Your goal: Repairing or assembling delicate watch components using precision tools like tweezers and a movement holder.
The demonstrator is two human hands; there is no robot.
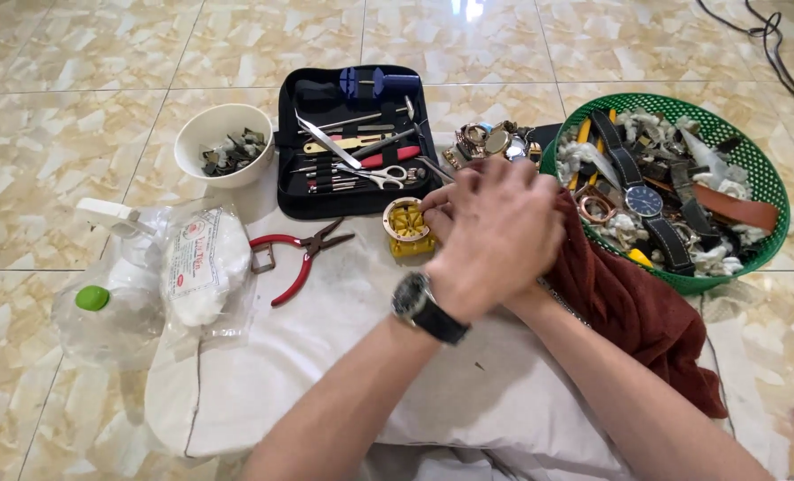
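Left hand (495,236): lies over the right hand (439,216), grip hidden.
Left: yellow holder (407,228), red pliers (299,254).
Right: maroon cloth (633,303), green basket (765,174).
Room: near pillow (325,356).

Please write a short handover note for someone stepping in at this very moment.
Left hand, with a wristwatch, lies over the right hand; both are closed together beside the yellow holder on the white cloth. What they hold is hidden.
Red cloth lies under the right forearm. Pliers are left of the holder, the tool case is open behind it, and the green basket of watches sits to the right.
Done and left: cannot tell from this view.
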